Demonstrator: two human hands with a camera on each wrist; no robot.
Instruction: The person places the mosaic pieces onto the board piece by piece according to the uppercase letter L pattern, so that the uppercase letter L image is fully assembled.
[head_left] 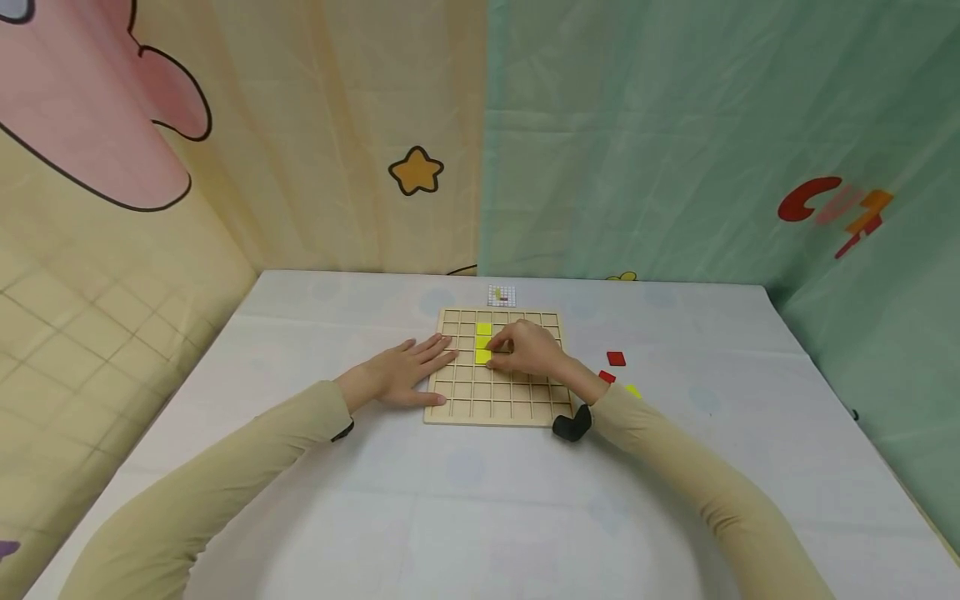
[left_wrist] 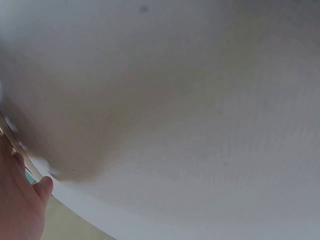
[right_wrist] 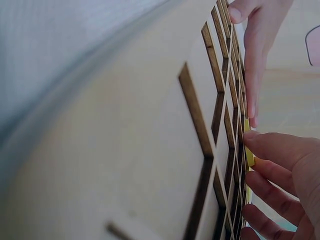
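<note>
A light wooden grid board (head_left: 501, 408) lies on the white table. In one of its columns a run of yellow square tiles (head_left: 483, 329) sits in neighbouring cells. My right hand (head_left: 527, 350) reaches over the board from the right. Its thumb and index finger pinch a yellow tile (right_wrist: 250, 156) at the near end of that run; the fingers partly cover it. Spread on the board's left edge, my left hand (head_left: 408, 373) rests with straight fingers. The left wrist view shows little of it beyond the thumb (left_wrist: 44, 187).
To the right of the board lie red tiles (head_left: 616, 358) and a yellow tile (head_left: 633, 390), partly hidden by the right sleeve. Behind the board is a small printed grid card (head_left: 502, 296) with coloured squares. Patterned curtains (head_left: 637, 133) hang behind the table.
</note>
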